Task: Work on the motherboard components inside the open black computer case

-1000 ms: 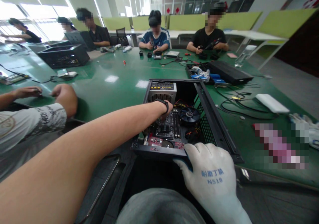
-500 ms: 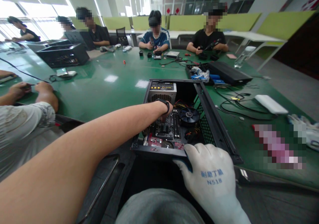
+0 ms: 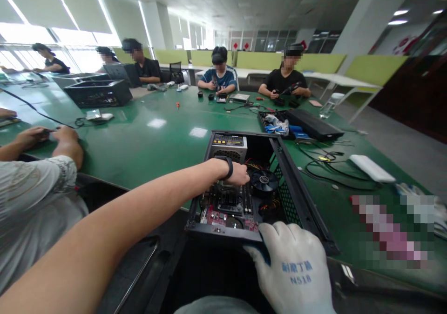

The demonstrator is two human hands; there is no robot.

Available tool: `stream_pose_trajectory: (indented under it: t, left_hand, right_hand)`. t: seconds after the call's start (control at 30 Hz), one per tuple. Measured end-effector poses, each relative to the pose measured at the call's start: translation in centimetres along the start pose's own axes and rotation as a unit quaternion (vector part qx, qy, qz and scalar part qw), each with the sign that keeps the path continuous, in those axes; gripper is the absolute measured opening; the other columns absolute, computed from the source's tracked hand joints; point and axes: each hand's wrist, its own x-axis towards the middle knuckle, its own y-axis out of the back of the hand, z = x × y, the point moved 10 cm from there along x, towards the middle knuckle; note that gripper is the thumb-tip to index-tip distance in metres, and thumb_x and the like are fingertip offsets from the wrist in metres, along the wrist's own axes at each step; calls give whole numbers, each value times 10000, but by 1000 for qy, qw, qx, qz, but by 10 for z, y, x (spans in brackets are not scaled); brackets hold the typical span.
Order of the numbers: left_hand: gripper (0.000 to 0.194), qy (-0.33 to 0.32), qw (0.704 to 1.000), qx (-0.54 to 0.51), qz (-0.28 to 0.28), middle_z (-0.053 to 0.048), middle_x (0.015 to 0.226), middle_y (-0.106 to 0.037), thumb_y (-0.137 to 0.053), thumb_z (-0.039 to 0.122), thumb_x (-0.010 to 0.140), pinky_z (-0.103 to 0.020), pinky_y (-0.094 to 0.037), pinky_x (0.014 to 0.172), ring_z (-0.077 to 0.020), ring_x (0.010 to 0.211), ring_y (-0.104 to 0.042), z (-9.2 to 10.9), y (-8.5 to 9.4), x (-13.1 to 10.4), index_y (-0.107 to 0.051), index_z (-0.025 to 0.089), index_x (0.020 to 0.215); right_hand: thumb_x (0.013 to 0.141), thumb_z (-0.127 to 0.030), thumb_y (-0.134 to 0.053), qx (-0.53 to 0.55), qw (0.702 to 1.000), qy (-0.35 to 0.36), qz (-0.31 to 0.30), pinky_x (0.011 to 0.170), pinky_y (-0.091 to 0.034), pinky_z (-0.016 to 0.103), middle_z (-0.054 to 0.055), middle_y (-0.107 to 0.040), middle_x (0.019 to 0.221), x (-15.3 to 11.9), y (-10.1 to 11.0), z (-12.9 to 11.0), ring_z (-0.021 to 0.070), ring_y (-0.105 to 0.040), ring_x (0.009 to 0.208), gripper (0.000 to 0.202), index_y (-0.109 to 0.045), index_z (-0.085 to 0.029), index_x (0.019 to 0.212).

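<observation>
From the head camera, my left hand (image 3: 238,174) reaches down into the open computer case (image 3: 296,188), bare, with a black wristband just behind it. Its fingers curl down toward the motherboard (image 3: 228,202), just left of the round CPU fan (image 3: 264,180) — I cannot tell whether they pinch anything, since the knuckles hide the tips. Beyond my fingers sits the power supply (image 3: 228,145). My right hand (image 3: 293,265), in a white glove, clamps over the near rim of the case, thumb tucked under the edge. To do this well, I judge I should keep that right grip firm so the case cannot slide on the green table (image 3: 146,137) — and work lightly near the coloured wires.
</observation>
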Motion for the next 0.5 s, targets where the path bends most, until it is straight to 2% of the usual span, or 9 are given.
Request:
stream_pose_trajectory:
  t: [0.1,0.23,0.37,0.5]
  left_hand:
    - [447,-61,998,-16,30,-156,1210,-666,-319,384,939,-305,-463,854,-235,1036,-642,8,17,-13,-616,131,1158]
    - [371,-85,980,-69,166,-74,975,-673,-279,374,971,-295,-436,769,-185,842,-610,-4,60,-40,-594,178,970]
    - [334,-95,935,-140,312,-27,809,-583,-267,349,984,-294,-386,706,-155,717,-512,-26,99,-80,-523,194,835]
    - [280,-46,898,-231,372,1,731,-530,-307,363,979,-299,-364,678,-150,681,-468,-56,110,-110,-474,205,819]
  right_hand:
    - [772,-360,-695,-14,1000,-3,-7,679,-226,368,25,-543,732,5,-4,1,245,-456,729,143,-594,-265,808]
    - [814,-435,-657,-51,998,2,-26,696,-244,368,37,-572,796,35,-17,7,246,-484,783,201,-590,-249,852]
    - [850,-532,-585,-103,994,2,-33,728,-277,371,74,-612,901,94,-39,20,254,-519,875,318,-591,-221,918]
    - [870,-575,-535,-115,993,-8,-38,775,-335,370,115,-630,996,172,-68,37,262,-544,957,416,-605,-191,1015]
